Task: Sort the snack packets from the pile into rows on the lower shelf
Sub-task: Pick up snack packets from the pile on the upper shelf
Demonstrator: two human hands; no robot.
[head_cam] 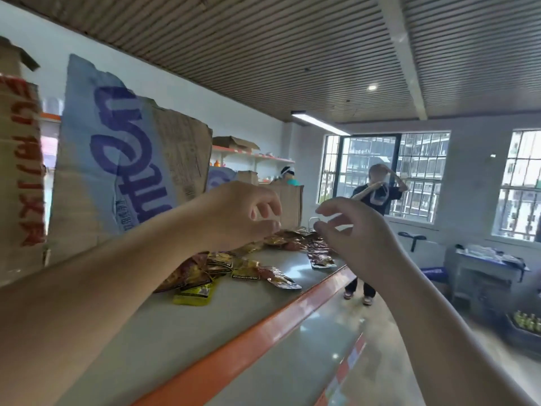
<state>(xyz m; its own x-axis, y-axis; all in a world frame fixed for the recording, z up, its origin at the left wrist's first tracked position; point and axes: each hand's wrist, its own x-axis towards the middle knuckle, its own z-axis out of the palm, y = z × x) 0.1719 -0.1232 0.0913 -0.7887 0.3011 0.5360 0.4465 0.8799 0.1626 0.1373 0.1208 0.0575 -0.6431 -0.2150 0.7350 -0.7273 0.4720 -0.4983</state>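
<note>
A pile of small red, brown and yellow snack packets (222, 271) lies on a grey shelf (181, 332) with an orange front edge. More packets (295, 240) stretch along the shelf toward the far end, and one dark packet (322, 261) lies near the edge. My left hand (243, 213) hovers above the pile, its fingers loosely curled and holding nothing. My right hand (351, 227) is raised beside it, fingers spread and bent, also holding nothing. A lower shelf (292, 373) shows below the orange edge.
Torn cardboard boxes stand at the back of the shelf: one blue and white (117, 159), one with red letters (20, 177), a brown one (289, 205) further along. A person (373, 200) stands in the aisle by barred windows. Crates of bottles (527, 323) sit on the floor at right.
</note>
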